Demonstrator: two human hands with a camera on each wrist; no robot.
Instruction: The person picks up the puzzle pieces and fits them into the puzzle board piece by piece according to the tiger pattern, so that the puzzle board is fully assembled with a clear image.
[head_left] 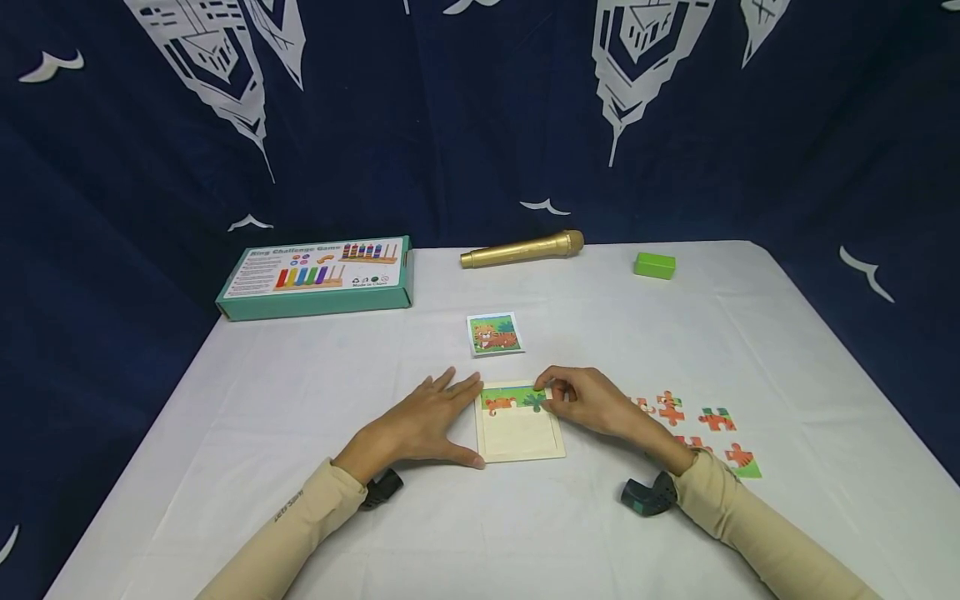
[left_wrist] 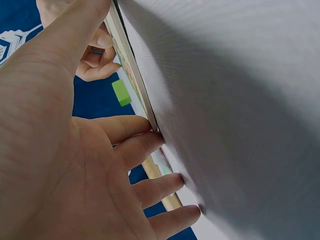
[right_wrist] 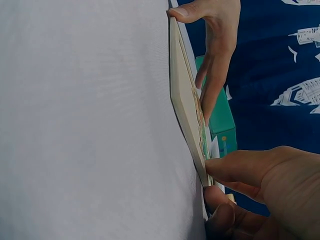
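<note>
In the head view a shallow wooden puzzle board point(head_left: 521, 437) lies on the white table, with a row of picture pieces point(head_left: 501, 400) along its far side. My left hand point(head_left: 427, 421) is spread at the board's left edge, thumb near the front corner and index finger near the back corner. In the left wrist view its fingers point(left_wrist: 132, 127) are straight. Over the board's upper right corner, my right hand point(head_left: 588, 400) pinches a puzzle piece point(head_left: 535, 400) at the row's end between thumb and index finger. The fingers partly cover that piece.
Several loose puzzle pieces point(head_left: 717, 419) lie right of the board, partly behind the right forearm. A tiger picture card point(head_left: 495, 334) lies beyond it. Farther back are a green game box point(head_left: 318, 279), a gold microphone point(head_left: 522, 249) and a green block point(head_left: 655, 266).
</note>
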